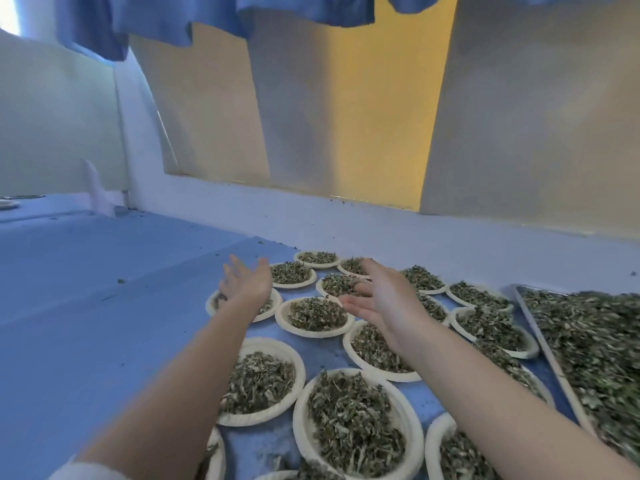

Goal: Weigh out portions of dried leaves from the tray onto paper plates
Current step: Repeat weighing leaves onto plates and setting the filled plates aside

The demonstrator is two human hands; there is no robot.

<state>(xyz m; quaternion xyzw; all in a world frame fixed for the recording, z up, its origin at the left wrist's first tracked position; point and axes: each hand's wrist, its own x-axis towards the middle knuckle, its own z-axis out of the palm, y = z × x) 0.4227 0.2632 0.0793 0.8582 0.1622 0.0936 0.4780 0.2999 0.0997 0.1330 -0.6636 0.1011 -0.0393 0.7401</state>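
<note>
Head view: well along, judging by the many paper plates [317, 318] already heaped with dried leaves [349, 431], spread left of the metal tray [540, 336]. More to portion, since plenty of loose leaves remain in that tray. No scale visible. Left hand [247, 284] and right hand [388, 299] both spread open, palms facing, holding nothing, hovering above the far plates, left of the tray, well apart from its leaves

Leaf-filled paper plates [317, 317] clustered mid-counter [104, 306], tray [540, 337] of dried leaves [595, 341] just right of them, wall [381, 216] behind; both hands [247, 285] above the far plates.
</note>
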